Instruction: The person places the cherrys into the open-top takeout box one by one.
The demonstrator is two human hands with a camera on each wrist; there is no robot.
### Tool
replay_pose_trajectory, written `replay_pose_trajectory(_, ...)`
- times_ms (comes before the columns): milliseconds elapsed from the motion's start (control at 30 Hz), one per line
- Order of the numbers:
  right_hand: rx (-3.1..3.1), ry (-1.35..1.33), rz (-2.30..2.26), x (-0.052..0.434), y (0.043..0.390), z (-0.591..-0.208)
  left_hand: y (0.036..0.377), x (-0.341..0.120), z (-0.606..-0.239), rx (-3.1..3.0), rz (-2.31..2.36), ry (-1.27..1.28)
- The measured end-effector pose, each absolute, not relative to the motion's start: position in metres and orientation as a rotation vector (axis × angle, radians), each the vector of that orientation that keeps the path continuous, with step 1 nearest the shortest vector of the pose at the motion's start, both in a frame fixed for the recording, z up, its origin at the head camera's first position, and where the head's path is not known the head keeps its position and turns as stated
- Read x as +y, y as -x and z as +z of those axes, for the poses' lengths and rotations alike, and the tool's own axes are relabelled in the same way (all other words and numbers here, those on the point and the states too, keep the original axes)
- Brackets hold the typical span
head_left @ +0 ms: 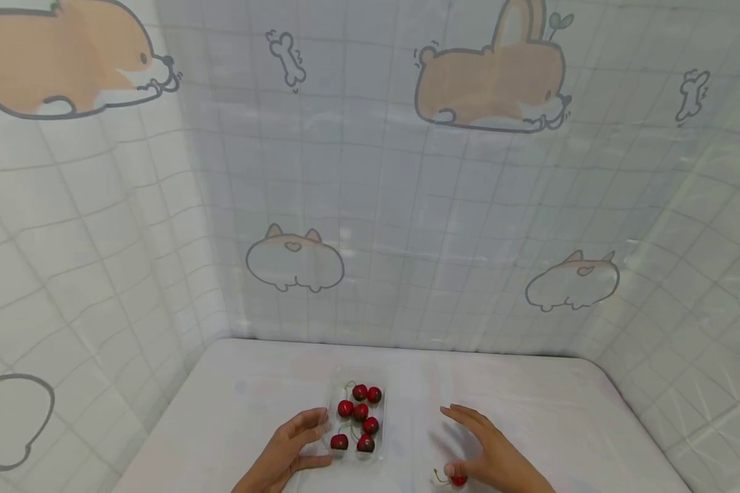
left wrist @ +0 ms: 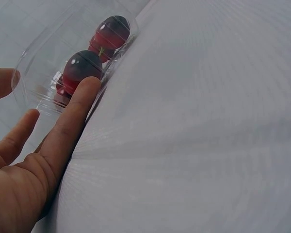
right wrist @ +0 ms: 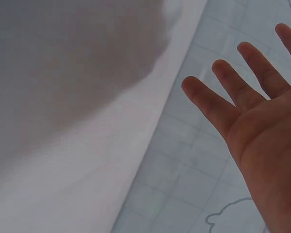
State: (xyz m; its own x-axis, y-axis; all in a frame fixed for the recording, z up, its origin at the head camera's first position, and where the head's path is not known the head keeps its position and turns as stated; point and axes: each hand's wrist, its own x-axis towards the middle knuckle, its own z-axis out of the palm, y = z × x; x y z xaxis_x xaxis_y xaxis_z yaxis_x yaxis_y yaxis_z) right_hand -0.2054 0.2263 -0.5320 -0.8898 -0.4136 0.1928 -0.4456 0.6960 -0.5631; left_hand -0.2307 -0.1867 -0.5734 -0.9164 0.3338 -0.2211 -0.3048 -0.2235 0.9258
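Well along by the look of it: seven cherries (head_left: pixel 360 411) already in the clear tray (head_left: pixel 331 404), one loose cherry (head_left: pixel 458 481) left on the white surface (head_left: pixel 592 424) under the right hand (head_left: pixel 493 455). Right fingers (right wrist: pixel 208 99) spread and straight (palm open, nothing gripped). Left hand (head_left: pixel 292 445) steadying the tray's near-left corner, fingers (left wrist: pixel 72 116) loosely extended against the plastic. Tray's long axis running away from the body; loose cherry's stem pointing left.

no readable text, labels, numbers anywhere
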Motion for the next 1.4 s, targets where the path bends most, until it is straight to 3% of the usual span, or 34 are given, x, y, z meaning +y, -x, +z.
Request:
replay_pose_trajectory(433, -2.768, -0.971, 0.947, 0.237, 0.191, -0.559, 0.231, -0.187, -0.576, 1.650, 2.187, -0.075)
replay_pose_trajectory(833, -2.952, -0.958, 1.058, 0.244, 0.189, -0.558, 0.230, -0.187, -0.574, 1.662, 2.178, -0.047)
replay_pose_trajectory(1400, -2.666, -1.231, 0.961, 0.253, 0.196, -0.571, 0.229, -0.185, -0.572, 1.676, 2.174, -0.030)
